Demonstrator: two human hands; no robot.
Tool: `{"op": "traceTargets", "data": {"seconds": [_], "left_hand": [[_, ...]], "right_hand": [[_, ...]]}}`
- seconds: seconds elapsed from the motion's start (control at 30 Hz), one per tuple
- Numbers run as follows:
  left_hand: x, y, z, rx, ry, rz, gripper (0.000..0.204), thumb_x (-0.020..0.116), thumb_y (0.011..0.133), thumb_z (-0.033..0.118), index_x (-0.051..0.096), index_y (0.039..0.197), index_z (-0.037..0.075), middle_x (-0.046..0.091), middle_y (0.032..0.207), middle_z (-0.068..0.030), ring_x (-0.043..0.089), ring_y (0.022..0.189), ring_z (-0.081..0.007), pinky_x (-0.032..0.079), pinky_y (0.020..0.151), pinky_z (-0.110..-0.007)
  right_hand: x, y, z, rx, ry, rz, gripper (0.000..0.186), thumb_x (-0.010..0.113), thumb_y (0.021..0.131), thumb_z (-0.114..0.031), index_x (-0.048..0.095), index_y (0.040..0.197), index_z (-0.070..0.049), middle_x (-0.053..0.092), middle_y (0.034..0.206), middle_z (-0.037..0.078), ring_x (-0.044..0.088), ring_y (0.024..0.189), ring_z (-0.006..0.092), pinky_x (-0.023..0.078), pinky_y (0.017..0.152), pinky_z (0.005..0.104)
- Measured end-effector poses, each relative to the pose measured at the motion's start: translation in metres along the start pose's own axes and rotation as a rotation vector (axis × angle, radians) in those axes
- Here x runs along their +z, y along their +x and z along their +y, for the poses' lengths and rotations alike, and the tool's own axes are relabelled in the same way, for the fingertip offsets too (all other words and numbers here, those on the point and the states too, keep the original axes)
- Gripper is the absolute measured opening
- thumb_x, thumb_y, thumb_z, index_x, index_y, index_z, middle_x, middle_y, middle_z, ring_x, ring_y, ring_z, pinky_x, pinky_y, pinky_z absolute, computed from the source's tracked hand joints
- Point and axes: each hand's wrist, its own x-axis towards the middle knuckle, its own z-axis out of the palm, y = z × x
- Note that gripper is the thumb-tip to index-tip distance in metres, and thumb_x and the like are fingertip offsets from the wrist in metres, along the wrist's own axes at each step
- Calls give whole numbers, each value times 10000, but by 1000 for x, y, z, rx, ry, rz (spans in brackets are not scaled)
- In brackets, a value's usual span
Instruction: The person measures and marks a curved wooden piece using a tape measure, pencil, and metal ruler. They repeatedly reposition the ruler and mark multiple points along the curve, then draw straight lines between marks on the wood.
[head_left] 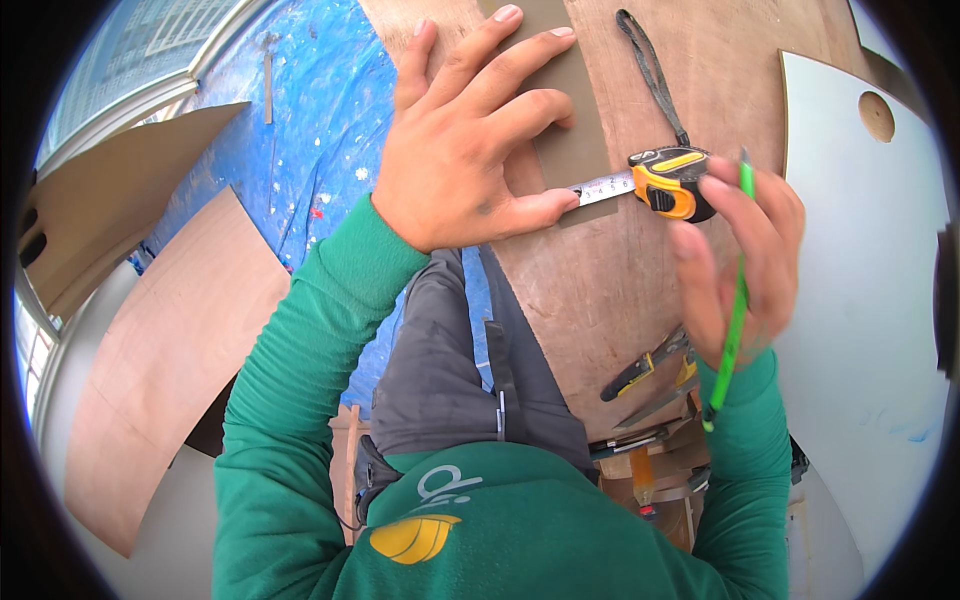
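Tape measure (672,184) and its drawn-out blade (605,187) lie on the plywood sheet (570,290) before us, the blade reaching left across the near end of a grey-brown strip (580,152). Our left hand (478,140) has its fingers spread over the plywood and strip, the thumb at the blade's end. Our right hand (748,250) carries a green pencil (738,312) along its bent fingers, beside the case; whether those fingertips also pinch the case, we cannot tell.

We see the plywood's near edge slanting past our legs, its left side bordering blue sheeting (325,110). A white panel (850,270) borders it on the right. A stretch of plywood separates the case from a utility knife (630,378) by the near edge, while the looped wrist strap (652,75) trails toward the far side.

Dark figures and tick marks are legible on the blade. Pale marking shows on the dark case, and our green shirt (560,520) bears pale lettering above a yellow emblem.
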Motion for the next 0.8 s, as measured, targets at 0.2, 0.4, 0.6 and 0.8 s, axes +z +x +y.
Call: {"op": "traceTargets", "data": {"seconds": [0.2, 0.4, 0.6, 0.8], "left_hand": [[-8, -1, -3, -32, -79, -120, 460, 862, 774, 495, 734, 1078, 175, 512, 1654, -125, 341, 1600, -398, 69, 1303, -644], [-5, 0, -2, -20, -27, -109, 466, 876, 755, 498, 719, 1065, 188, 525, 1639, -117, 360, 1588, -393, 77, 1298, -646], [-1, -2, -4, 0, -24, -67, 466, 890, 741, 492, 718, 1061, 201, 527, 1636, -121, 356, 1592, -397, 69, 1299, -637], [1, -2, -4, 17, -65, -10, 474, 897, 731, 488, 716, 1062, 201, 530, 1633, -125, 356, 1593, -400, 64, 1297, -646]], "right_hand": [[15, -33, -28, 237, 595, -24, 321, 727, 870, 63, 690, 1183, 0, 764, 1016, 161, 732, 889, 328, 597, 801, 430], [65, -52, -10, 263, 581, 36, 310, 761, 827, 131, 703, 1103, 1, 764, 975, 162, 756, 858, 287, 603, 754, 370], [81, -61, -11, 341, 457, 130, 256, 803, 856, 91, 714, 1078, -3, 777, 955, 148, 766, 823, 218, 601, 713, 322], [83, -56, -13, 318, 378, 123, 232, 817, 869, 63, 723, 1072, -1, 779, 953, 144, 769, 810, 254, 605, 717, 345]]}}
